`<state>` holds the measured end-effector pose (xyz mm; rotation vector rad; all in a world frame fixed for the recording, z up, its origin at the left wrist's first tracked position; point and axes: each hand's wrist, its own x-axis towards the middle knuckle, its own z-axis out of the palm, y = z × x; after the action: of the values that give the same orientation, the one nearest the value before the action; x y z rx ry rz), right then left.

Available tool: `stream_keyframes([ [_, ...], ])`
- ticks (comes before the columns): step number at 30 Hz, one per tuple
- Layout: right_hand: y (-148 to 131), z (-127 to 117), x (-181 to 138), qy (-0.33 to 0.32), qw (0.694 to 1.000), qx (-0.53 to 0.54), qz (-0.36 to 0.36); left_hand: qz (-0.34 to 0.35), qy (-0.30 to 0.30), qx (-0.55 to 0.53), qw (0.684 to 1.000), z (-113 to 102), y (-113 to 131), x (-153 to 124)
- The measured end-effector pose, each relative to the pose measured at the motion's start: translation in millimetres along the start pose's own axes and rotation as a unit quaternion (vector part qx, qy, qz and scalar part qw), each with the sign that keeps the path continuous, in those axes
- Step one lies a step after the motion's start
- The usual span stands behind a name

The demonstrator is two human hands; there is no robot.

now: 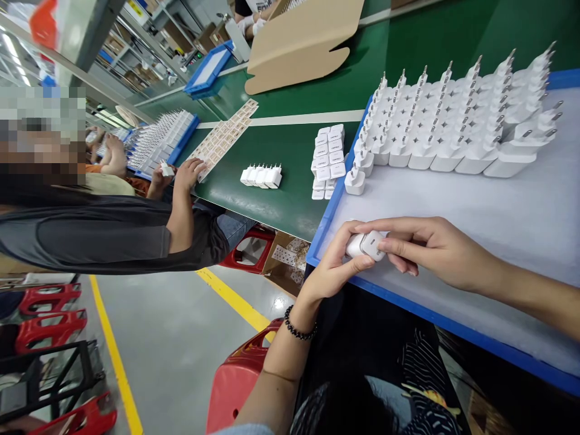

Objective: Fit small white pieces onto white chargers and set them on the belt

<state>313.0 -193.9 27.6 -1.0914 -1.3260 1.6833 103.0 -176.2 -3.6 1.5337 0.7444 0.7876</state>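
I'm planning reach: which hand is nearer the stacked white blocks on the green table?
Left. The left hand is near the blue tray's corner, below the white blocks in view; the right hand is farther off, rightward.

White charger [372, 244]; blocky, small slot in face; tilted; between left hand [334, 264] and right hand [441, 249], above blue-rimmed tray [502, 217].

Charger [372, 243] looks smooth plast., tabletop [294, 142] glossy, cardbd sheet [294, 54] matt.

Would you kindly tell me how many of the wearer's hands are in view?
2: the left hand grips white plastic by the edge of the nearest blue-rimmed tray; the right hand touches it from the other side. Some fingers are partly hidden.
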Motion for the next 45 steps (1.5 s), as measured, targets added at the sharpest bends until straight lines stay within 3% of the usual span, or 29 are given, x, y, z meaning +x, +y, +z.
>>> stream_keyframes([
  [17,0.4,-1.8,-0.8,-0.026,1.000,0.013,-0.002,0.004,-0.012,-0.010,1.000,0.2,0.1,1.1],
  [35,-0.2,-1.0,0.5,-0.030,0.994,0.059,0.081,0.056,-0.051,0.008,0.997,-2.6,2.3,4.0],
  [45,-1.1,0.4,-0.8,-0.020,0.997,0.009,0.077,0.008,-0.055,-0.020,0.998,-3.8,6.7,1.7],
])
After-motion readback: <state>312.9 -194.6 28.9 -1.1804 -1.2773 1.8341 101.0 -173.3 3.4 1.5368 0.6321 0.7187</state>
